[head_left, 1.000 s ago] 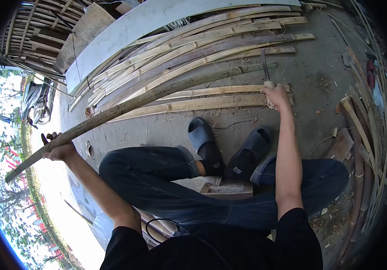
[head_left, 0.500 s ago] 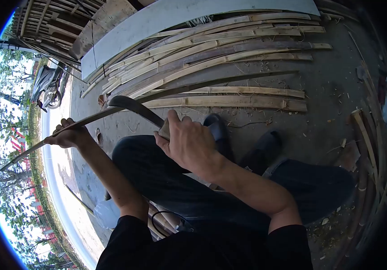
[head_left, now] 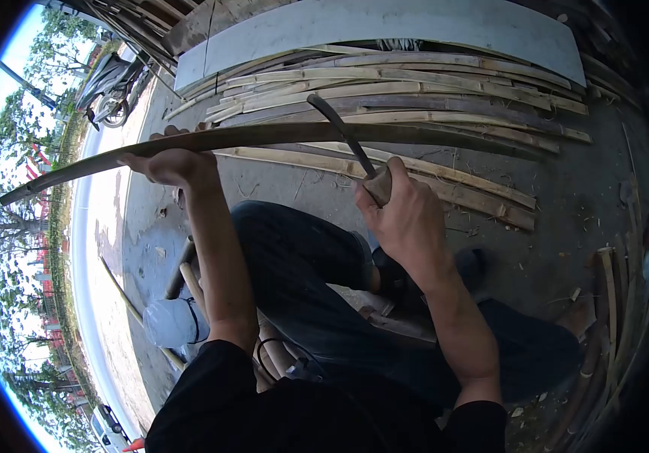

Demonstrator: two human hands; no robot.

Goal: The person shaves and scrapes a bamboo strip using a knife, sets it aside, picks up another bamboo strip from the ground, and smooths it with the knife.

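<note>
A long, slightly curved bamboo strip (head_left: 264, 136) stretches across the view, its darker side facing me. My left hand (head_left: 177, 164) is closed around it left of the middle, with the palm underneath and the fingertips over the top edge. In my right hand (head_left: 409, 219) is the wooden handle of a curved knife (head_left: 329, 115). Its dark blade crosses in front of the strip and its tip reaches above the strip's upper edge. Whether blade and strip touch, I cannot tell.
Several split bamboo strips (head_left: 415, 90) lie on the concrete floor ahead, beside a long pale board (head_left: 385, 26). More bamboo poles (head_left: 607, 302) lie at the right. A whitish translucent container (head_left: 170, 323) is near my left leg. A parked motorcycle (head_left: 113, 87) stands by the road.
My left hand and the bamboo strip have risen and moved right, and the strip has turned to show its broad side. My right hand has carried the knife to the right along the strip.
</note>
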